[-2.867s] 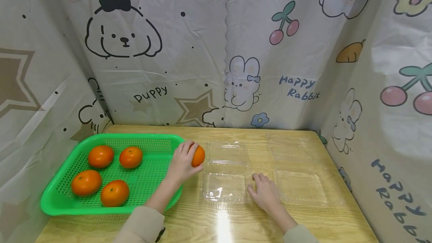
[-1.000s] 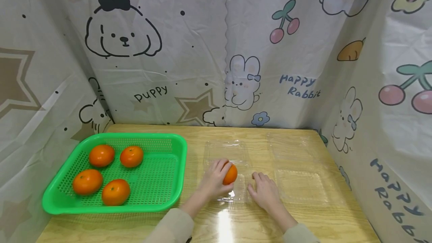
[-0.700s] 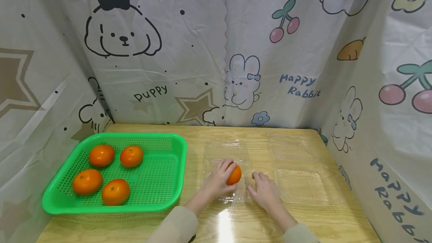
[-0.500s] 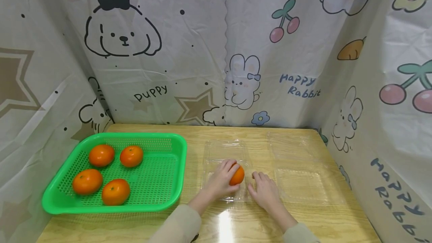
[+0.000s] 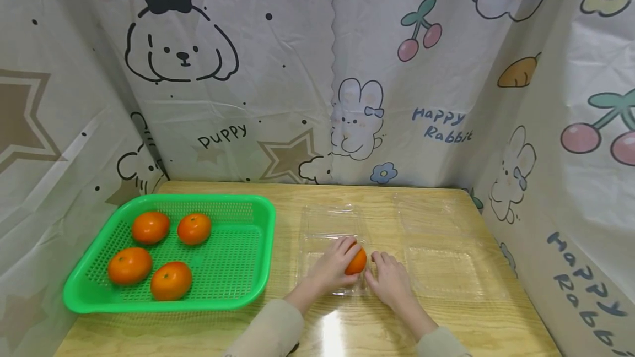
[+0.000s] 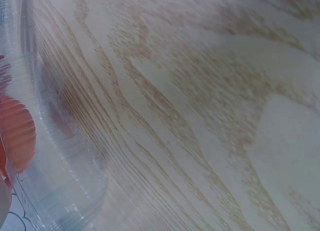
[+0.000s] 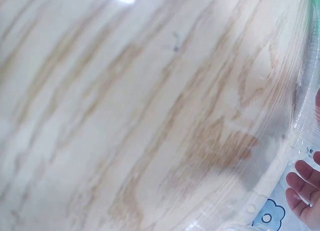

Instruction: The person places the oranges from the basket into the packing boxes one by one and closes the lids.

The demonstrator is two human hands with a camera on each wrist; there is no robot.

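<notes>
While the left grip (image 5: 331, 266) partly hides the orange (image 5: 358, 263) it clasps, the right grip (image 5: 390, 280) lies slack, empty.

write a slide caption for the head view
Left hand grips an orange at a clear container, right hand beside it.

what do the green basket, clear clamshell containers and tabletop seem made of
Green basket: probably molded plastic, softly glossy, with regular perforations. Clear clamshell containers: likely thin, shiny plastic, with highlights and grain showing through. Tabletop: wood or laminate, glossy, with grain and a bright reflection; which is unclear.
</notes>
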